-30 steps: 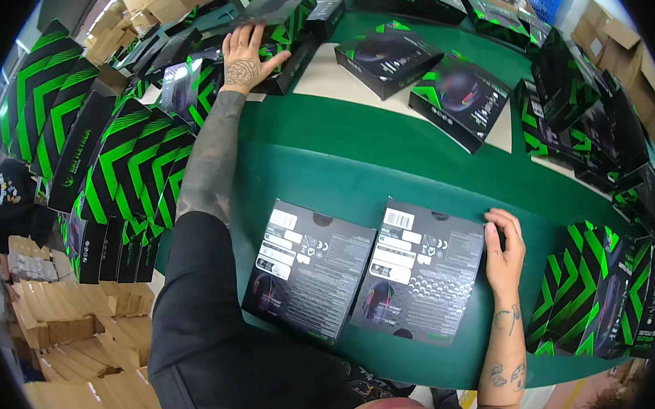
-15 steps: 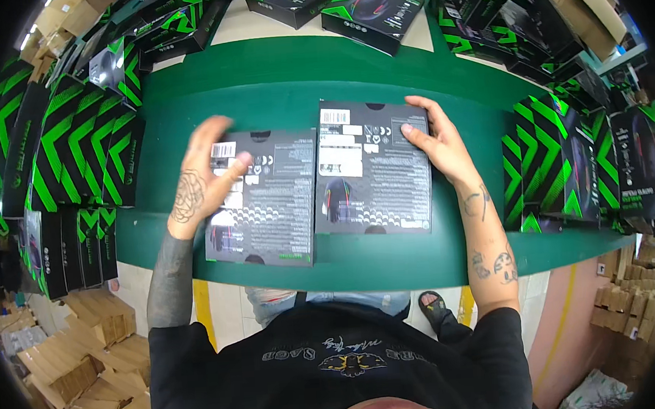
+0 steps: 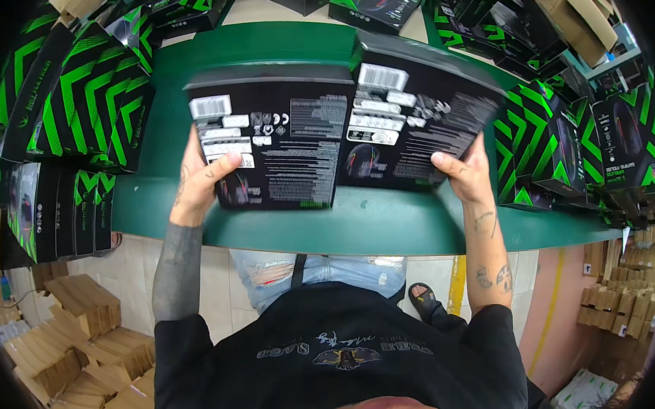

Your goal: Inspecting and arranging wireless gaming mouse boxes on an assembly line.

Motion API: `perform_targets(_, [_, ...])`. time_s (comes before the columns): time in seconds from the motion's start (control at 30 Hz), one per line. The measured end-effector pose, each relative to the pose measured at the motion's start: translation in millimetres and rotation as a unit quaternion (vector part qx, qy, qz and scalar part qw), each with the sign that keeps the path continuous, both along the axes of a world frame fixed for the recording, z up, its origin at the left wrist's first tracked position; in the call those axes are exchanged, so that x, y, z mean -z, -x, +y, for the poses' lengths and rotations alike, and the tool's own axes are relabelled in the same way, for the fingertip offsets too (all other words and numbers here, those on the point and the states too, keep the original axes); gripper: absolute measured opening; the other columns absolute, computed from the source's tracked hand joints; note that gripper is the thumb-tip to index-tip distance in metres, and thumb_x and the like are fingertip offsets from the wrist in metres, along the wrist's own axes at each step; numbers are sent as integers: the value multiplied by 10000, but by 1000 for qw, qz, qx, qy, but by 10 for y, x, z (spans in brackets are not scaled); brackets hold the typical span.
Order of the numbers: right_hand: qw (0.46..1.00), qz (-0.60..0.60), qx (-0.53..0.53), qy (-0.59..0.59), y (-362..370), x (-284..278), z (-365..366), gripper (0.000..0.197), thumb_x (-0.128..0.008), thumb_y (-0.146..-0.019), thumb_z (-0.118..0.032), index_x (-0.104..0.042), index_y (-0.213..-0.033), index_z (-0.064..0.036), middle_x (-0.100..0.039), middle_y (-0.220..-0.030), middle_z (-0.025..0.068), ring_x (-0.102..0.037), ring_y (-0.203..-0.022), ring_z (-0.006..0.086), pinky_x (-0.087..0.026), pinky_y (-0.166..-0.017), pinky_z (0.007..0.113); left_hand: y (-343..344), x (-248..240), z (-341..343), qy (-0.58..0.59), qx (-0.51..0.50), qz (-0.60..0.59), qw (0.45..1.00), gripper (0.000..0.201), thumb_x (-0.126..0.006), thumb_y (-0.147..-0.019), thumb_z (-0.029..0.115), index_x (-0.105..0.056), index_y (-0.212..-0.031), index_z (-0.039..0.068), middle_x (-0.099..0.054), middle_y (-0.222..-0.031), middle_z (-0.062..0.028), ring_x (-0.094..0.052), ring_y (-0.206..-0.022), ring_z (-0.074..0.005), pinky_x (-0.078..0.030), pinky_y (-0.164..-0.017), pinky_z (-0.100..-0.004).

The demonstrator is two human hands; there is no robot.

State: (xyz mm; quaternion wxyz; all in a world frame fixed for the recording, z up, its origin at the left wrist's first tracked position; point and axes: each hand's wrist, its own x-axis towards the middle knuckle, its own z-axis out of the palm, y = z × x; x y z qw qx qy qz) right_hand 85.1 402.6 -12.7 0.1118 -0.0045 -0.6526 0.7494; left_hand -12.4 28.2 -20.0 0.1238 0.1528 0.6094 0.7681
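Two black mouse boxes are raised above the green table [image 3: 284,234], their printed backs toward me. My left hand [image 3: 198,177] grips the left mouse box [image 3: 283,166] by its left edge, thumb across the back and the fingers behind it. On the other side, my right hand [image 3: 468,170] has the right mouse box [image 3: 394,127] by its lower right edge, thumb on the back. The right box leans clockwise, and its left edge meets or overlaps the left box's right edge. Motion blurs the top edges of both.
Black-and-green boxes [image 3: 88,99] are stacked at the left, with more boxes [image 3: 539,140] at the right. Further mouse boxes [image 3: 374,5] lie at the table's far side. An open carton [image 3: 580,12] stands far right. Brown cardboard pieces [image 3: 84,309] are piled on the floor at left.
Both boxes have come up off the table and moved away from me, tilting as they rose. My left hand has closed on the left box's edge. The right box has turned clockwise.
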Motion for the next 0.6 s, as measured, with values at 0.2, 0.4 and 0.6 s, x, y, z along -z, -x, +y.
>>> perform_targets(0.2, [746,264,27,-611,105,-344,281,563,-569,-754,37,-509,-1277,-161,-439,-1385,121,-438,-1262,327,-330,-1071,451,224,-274,-310,326,-47,443,834,401,-653,-722,-2,-616,-1104,115,-431,-1395,-157,-325,-1347,-360,-311,-1076,-434])
perform_targets(0.4, [926,10,-1,-378,-106,57,459,501,-608,-842,-114,-481,-1324,-67,-394,-1418,153,-424,-1283,291,-342,-1055,370,197,-32,-594,357,-83,289,884,355,-619,-823,137,-595,-1170,65,-474,-1353,-149,-434,-1280,-294,-353,-1044,-410])
perform_targets(0.6, [914,-61,-50,-397,218,117,-32,806,-709,-787,-323,-299,-1441,-90,-214,-1488,252,-272,-1368,359,-268,-1095,387,526,-9,27,452,-26,303,838,708,-688,-788,397,-434,-1343,38,-310,-1455,-165,-377,-1306,-319,-349,-1046,-414])
